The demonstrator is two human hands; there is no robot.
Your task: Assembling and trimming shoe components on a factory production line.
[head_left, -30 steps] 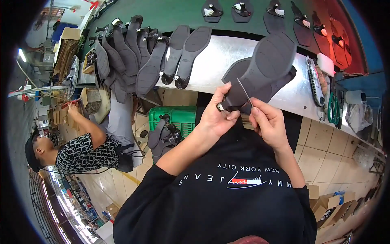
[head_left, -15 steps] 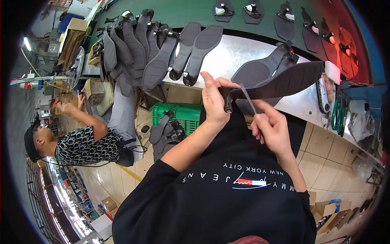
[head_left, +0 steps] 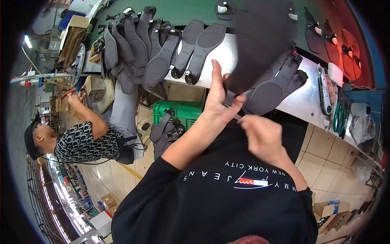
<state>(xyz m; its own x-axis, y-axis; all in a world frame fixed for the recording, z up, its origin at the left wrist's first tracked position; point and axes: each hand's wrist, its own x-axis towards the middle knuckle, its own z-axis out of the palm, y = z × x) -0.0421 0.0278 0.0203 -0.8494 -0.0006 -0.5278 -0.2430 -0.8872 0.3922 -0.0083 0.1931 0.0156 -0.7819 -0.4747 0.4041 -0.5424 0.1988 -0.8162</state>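
My left hand grips a dark high-heeled sandal near its heel. Its sole is raised toward the far side and smeared by motion. Just below the heel, my right hand is closed round a thin, pale strip, most of it hidden by the fingers; whether it touches the sandal I cannot tell. Beneath the raised sandal, other dark sandals lie sole-up on the metal bench.
Several sandals are heaped at the left of the metal bench. At right lie a box cutter and green-handled scissors. A green crate with sandals stands below. A co-worker is at left.
The held sandal has swung from pointing right to pointing up and away. My right hand has moved left and lower, closer to my left hand, and less of the strip shows.
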